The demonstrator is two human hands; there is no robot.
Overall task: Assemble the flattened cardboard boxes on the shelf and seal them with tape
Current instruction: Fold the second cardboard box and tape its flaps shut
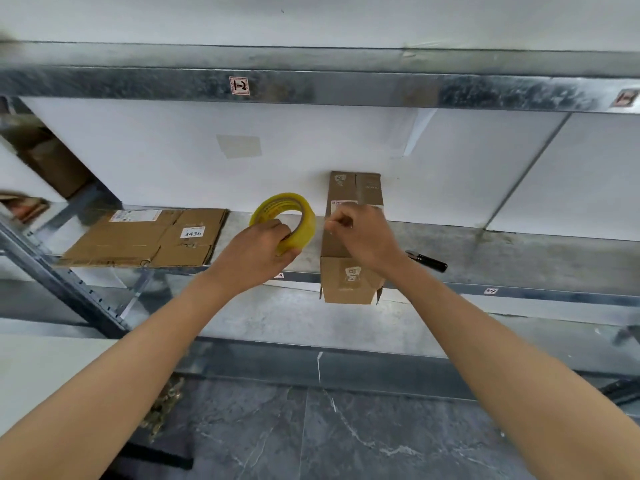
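My left hand (258, 245) grips a roll of yellowish clear tape (287, 216), held upright above the metal shelf (485, 251). My right hand (363, 235) pinches what looks like the free end of the tape, just right of the roll, over the top of an assembled brown cardboard box (349, 271). That box stands on the shelf with its near end sticking out past the front edge. A flattened cardboard box (145, 239) with a "3436" label lies on the shelf to the left.
A black-handled cutter (427, 260) lies on the shelf right of the box. An upper metal shelf beam (346, 86) runs overhead. More cardboard (55, 164) sits in the bay at far left. Dark marbled floor (346, 438) lies below.
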